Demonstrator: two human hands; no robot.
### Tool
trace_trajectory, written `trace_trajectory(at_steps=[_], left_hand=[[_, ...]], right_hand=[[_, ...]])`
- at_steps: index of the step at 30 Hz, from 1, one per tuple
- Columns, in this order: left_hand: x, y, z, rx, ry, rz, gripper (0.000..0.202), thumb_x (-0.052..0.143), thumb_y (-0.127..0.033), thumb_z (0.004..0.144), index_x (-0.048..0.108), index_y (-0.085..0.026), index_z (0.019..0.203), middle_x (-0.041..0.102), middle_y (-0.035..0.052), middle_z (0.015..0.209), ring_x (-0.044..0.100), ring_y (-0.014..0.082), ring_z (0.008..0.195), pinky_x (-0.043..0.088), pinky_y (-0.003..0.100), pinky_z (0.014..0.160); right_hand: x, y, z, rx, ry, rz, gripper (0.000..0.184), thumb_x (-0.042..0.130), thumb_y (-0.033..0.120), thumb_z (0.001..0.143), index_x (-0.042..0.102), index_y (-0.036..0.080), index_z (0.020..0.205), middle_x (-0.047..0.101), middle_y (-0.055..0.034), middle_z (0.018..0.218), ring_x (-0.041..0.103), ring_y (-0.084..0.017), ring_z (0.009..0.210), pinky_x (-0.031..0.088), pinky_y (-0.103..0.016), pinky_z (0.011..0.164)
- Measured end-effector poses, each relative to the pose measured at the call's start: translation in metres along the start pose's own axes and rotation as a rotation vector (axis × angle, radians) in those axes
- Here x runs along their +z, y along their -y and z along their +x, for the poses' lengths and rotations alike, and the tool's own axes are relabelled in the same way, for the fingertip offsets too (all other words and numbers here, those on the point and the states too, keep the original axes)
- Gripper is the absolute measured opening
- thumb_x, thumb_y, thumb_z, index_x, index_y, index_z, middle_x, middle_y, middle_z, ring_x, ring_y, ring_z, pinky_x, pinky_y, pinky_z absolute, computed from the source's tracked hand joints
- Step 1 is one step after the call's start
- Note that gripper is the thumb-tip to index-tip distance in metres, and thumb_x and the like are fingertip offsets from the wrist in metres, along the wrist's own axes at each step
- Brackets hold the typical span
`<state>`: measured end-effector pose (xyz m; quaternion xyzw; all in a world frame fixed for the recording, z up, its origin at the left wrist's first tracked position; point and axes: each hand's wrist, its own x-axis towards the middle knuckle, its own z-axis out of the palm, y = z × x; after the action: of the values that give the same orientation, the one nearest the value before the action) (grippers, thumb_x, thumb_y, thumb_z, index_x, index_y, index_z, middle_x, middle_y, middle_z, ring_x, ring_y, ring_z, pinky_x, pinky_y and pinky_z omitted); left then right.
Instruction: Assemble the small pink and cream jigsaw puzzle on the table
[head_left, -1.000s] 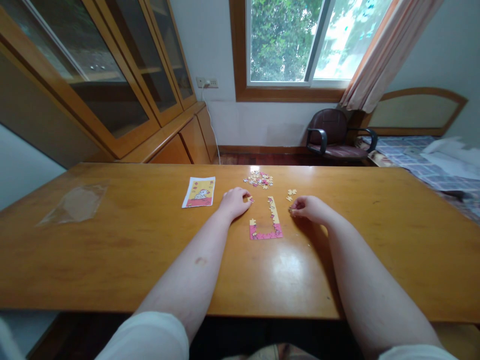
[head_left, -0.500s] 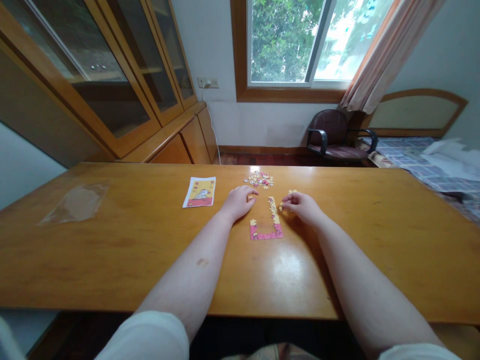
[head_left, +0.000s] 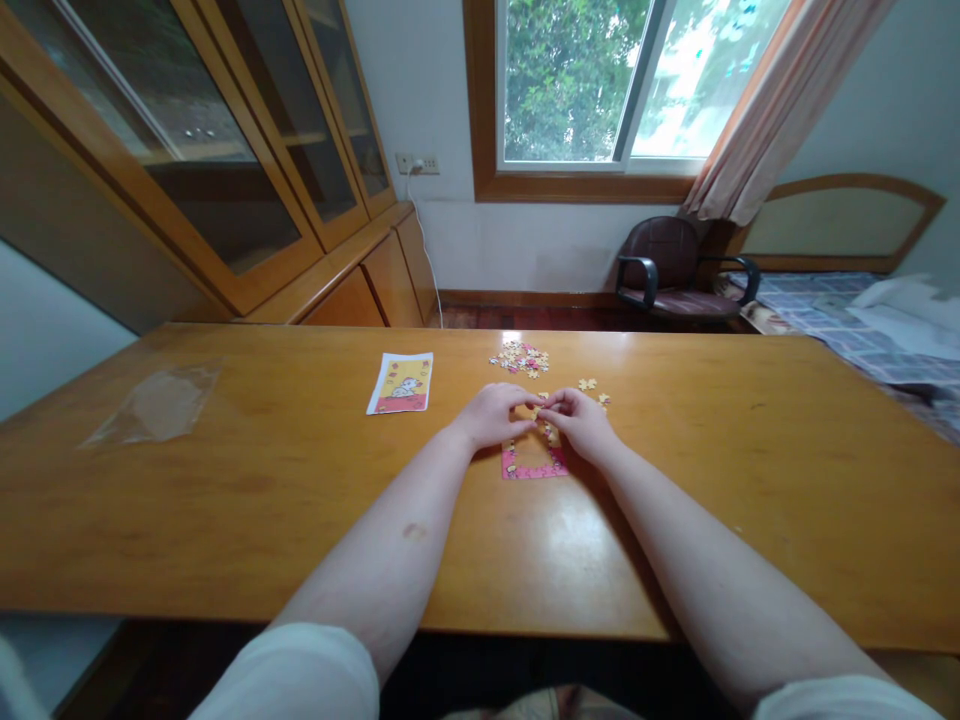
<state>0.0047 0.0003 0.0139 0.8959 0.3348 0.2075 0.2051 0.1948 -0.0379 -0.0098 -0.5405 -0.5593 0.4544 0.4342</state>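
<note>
My right hand [head_left: 583, 424] pinches a small yellow puzzle piece [head_left: 535, 412] in its fingertips, over the partly joined jigsaw puzzle [head_left: 534, 472]. From the other side my left hand [head_left: 496, 414] reaches in, its thumb apart from its curved fingers and its fingertips meeting those of the right. The puzzle has a pink bottom edge and a yellow right side; both hands cover much of its upper part. Loose yellow puzzle pieces [head_left: 588, 384] lie just beyond my right hand. Farther back is a pile of mixed puzzle pieces [head_left: 519, 357].
A picture card [head_left: 405, 384] with a white animal on yellow and pink lies left of the hands. A clear plastic bag [head_left: 154, 405] rests at the left of the wooden table [head_left: 262, 500]. Beyond the table stand a chair [head_left: 664, 265] and a glass-door cabinet [head_left: 300, 120].
My right hand has moved left over the puzzle, carrying the yellow puzzle piece. My left hand has shifted right, and the two hands now meet at the fingertips.
</note>
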Motion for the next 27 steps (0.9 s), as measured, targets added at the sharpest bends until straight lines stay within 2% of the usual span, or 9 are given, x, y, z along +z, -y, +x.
trace_trajectory(at_steps=[6,12,16,19,21,25,27], left_hand=[[0.002,-0.004,-0.001,-0.068,0.029,-0.098,0.029,0.063,-0.031,0.083,0.072,-0.021,0.109,0.074,0.0034,0.093,0.064,0.0157,0.084,0.048,0.027,0.08],[0.003,0.001,-0.001,-0.16,0.026,-0.117,0.028,0.057,-0.029,0.085,0.073,-0.021,0.106,0.073,0.0029,0.093,0.062,0.0146,0.078,0.049,0.026,0.075],[0.0,0.008,-0.002,-0.229,-0.078,-0.056,0.028,0.056,-0.022,0.082,0.073,-0.021,0.105,0.072,0.0034,0.096,0.062,0.0154,0.079,0.05,0.028,0.078],[-0.005,0.013,-0.004,-0.35,-0.145,-0.058,0.023,0.057,-0.025,0.082,0.072,-0.02,0.1,0.072,0.0032,0.094,0.063,0.0164,0.079,0.05,0.028,0.077],[-0.008,0.016,-0.005,-0.414,-0.157,-0.075,0.021,0.058,-0.028,0.082,0.071,-0.02,0.096,0.073,0.0029,0.091,0.063,0.0167,0.078,0.051,0.028,0.075],[-0.011,0.022,-0.005,-0.449,-0.168,-0.07,0.016,0.063,-0.031,0.078,0.073,-0.02,0.084,0.073,0.0047,0.097,0.064,0.0194,0.089,0.051,0.03,0.083],[-0.012,0.023,-0.004,-0.497,-0.151,-0.106,0.017,0.064,-0.033,0.078,0.073,-0.02,0.084,0.074,0.0047,0.095,0.065,0.0194,0.087,0.051,0.03,0.081]], right_hand=[[0.003,-0.005,0.004,-0.025,0.002,0.0,0.031,0.07,0.042,0.066,0.048,0.023,0.074,0.067,-0.0007,0.074,0.064,-0.018,0.072,0.049,-0.029,0.066],[0.001,-0.001,0.0,-0.087,0.009,-0.134,0.022,0.064,0.039,0.072,0.055,0.021,0.08,0.065,0.0002,0.073,0.058,-0.015,0.064,0.046,-0.028,0.062],[-0.007,0.0,0.0,-0.107,-0.107,-0.317,0.018,0.06,0.037,0.075,0.06,0.021,0.082,0.066,-0.0008,0.075,0.055,-0.014,0.062,0.044,-0.029,0.064],[-0.015,0.0,0.003,-0.087,-0.231,-0.375,0.017,0.056,0.036,0.076,0.061,0.021,0.079,0.066,-0.0019,0.075,0.057,-0.016,0.067,0.044,-0.03,0.067],[-0.02,-0.001,0.005,-0.063,-0.293,-0.367,0.017,0.055,0.037,0.076,0.061,0.021,0.078,0.067,-0.0027,0.075,0.059,-0.018,0.071,0.045,-0.031,0.07],[-0.03,-0.006,0.008,-0.032,-0.351,-0.326,0.02,0.055,0.039,0.076,0.061,0.02,0.081,0.067,-0.0037,0.076,0.061,-0.019,0.073,0.046,-0.032,0.072],[-0.034,-0.009,0.01,-0.036,-0.373,-0.311,0.022,0.055,0.04,0.077,0.061,0.02,0.082,0.067,-0.0038,0.076,0.062,-0.019,0.074,0.046,-0.032,0.072]])
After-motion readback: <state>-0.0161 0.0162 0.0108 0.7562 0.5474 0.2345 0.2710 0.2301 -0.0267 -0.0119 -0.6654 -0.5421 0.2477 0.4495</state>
